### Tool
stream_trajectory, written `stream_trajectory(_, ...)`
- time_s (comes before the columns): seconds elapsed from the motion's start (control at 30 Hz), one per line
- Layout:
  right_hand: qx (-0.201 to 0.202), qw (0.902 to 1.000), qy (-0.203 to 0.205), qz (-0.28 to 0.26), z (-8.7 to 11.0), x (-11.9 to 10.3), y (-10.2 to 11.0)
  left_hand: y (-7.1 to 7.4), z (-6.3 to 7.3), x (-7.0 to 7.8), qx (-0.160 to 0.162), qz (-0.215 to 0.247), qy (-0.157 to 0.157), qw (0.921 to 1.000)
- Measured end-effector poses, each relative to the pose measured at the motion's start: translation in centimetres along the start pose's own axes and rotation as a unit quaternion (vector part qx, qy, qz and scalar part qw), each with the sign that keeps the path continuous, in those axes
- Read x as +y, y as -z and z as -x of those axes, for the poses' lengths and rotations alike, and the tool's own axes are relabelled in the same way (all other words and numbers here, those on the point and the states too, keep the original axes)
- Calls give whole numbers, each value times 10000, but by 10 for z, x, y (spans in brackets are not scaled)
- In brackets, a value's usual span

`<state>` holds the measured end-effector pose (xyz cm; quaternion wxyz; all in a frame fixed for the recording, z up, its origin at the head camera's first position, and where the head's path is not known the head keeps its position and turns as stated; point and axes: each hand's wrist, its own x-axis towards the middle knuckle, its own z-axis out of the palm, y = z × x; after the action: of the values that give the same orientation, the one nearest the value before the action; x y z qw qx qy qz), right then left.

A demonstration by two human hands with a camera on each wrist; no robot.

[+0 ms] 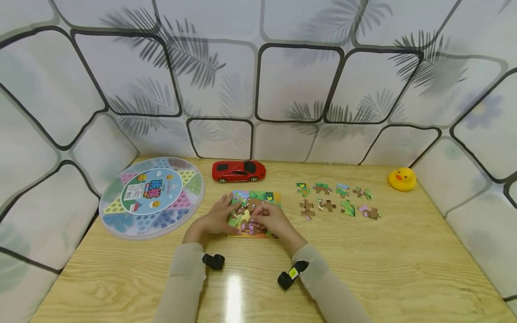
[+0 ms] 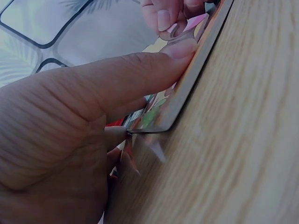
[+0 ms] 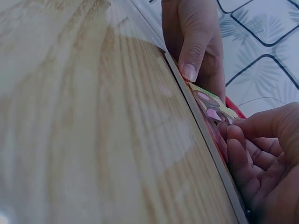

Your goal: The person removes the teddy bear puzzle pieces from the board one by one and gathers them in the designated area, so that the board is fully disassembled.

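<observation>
A bear jigsaw puzzle point(image 1: 238, 194) lies flat on the wooden table in front of me. My left hand point(image 1: 216, 218) rests at its left side, fingers spread along the edge; the extended thumb presses on the picture near the front edge in the left wrist view. With thumb and fingertips, my right hand point(image 1: 274, 220) pinches a puzzle piece point(image 3: 214, 103) printed brown, pink and yellow. This piece is tilted up over the puzzle, near the left thumb. My fingers hide part of the picture beneath.
To the right lie several loose puzzle pieces point(image 1: 326, 205) in two rows. A red toy car point(image 1: 239, 171) stands behind the puzzle. At left is a round board-game case point(image 1: 190, 215), and a yellow rubber duck point(image 1: 402, 179) sits at far right. Patterned fabric walls point(image 1: 299, 85) enclose the table.
</observation>
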<state>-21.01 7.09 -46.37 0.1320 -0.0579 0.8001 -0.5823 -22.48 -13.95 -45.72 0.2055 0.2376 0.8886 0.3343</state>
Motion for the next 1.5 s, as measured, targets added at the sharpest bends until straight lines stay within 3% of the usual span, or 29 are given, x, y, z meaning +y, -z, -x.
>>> stream_trajectory(0.4,-108,9980,-169,-603,-4,11,7,-1,-1,0,-15,-171,-19,9999)
stream_trajectory(0.83,-252,9960,76,-852,0,14,27,-1,-1,-1,-30,-222,-125,9997)
stream_trajectory(1.03,19,9953,-141,-961,4,20,54,-1,-1,-3,8,-288,-184,9994)
stream_trajectory(1.5,708,9952,-290,-605,22,38,144,0,0,0,18,-172,-92,9998)
